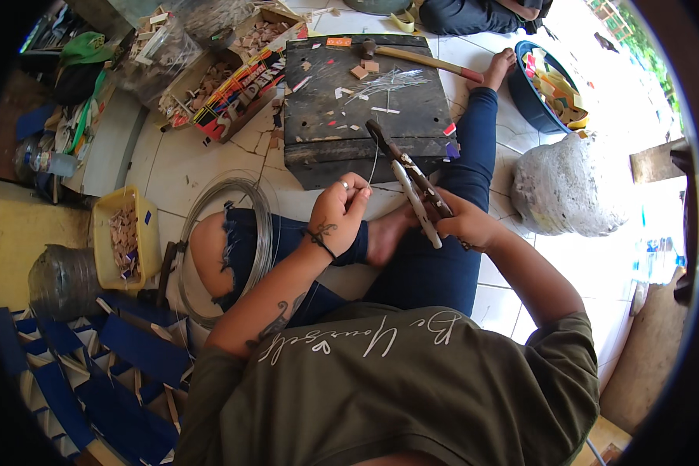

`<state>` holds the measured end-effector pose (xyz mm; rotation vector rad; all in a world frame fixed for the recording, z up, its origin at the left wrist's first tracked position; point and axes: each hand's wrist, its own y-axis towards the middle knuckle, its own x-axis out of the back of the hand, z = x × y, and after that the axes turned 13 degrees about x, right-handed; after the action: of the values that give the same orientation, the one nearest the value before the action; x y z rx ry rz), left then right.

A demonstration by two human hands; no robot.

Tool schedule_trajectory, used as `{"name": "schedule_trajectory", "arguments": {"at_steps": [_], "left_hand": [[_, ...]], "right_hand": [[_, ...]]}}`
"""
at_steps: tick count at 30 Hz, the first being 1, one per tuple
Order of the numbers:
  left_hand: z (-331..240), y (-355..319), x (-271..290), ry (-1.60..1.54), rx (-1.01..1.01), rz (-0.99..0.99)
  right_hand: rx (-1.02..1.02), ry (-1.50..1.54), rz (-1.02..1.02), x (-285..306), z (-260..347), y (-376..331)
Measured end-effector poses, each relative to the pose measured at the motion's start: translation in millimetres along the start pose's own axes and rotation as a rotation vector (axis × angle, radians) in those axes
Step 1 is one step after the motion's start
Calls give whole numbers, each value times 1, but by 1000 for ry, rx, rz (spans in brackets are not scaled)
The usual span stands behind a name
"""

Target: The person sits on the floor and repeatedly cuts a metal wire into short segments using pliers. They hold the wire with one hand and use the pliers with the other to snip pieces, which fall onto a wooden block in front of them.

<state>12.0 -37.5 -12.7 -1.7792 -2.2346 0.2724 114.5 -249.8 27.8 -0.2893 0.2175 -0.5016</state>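
Note:
Above my crossed legs, my left hand point(342, 210) pinches a thin metal wire point(374, 165) between thumb and fingers. The wire runs up from the fingertips to the jaws of a pair of pliers point(385, 142), whose dark head points up and left. My right hand point(467, 222) is wrapped around the lower part of the pliers' handles, one of them pale and one dark. Whether the jaws are closed on the wire is too small to tell. Just beyond the pliers, cut wire pieces point(392, 82) lie in a loose pile on a dark wooden block point(318, 116).
A hammer point(419, 59) and small wood bits rest on the block. A wire coil point(266, 248) loops over my left knee. Left are a carton of scraps point(237, 109) and a yellow basket point(150, 233). Right are a blue basin point(524, 97) and a wrapped bundle point(567, 186). Another person point(474, 15) sits opposite.

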Motion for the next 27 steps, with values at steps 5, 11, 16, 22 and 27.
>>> {"name": "schedule_trajectory", "arguments": {"at_steps": [5, 11, 16, 22, 27], "left_hand": [[4, 2, -2, 32, -48, 18], [3, 8, 3, -16, -30, -7], [0, 16, 7, -81, 7, -4], [3, 20, 3, -98, 103, -32], [4, 25, 2, -118, 111, -25]], "right_hand": [[-136, -34, 36, 10, -15, 10], [-97, -154, -14, 10, -20, 20], [-25, -97, -32, 7, -18, 26], [-50, -114, -144, 1, -23, 32], [-91, -115, -188, 3, -23, 34]]}}
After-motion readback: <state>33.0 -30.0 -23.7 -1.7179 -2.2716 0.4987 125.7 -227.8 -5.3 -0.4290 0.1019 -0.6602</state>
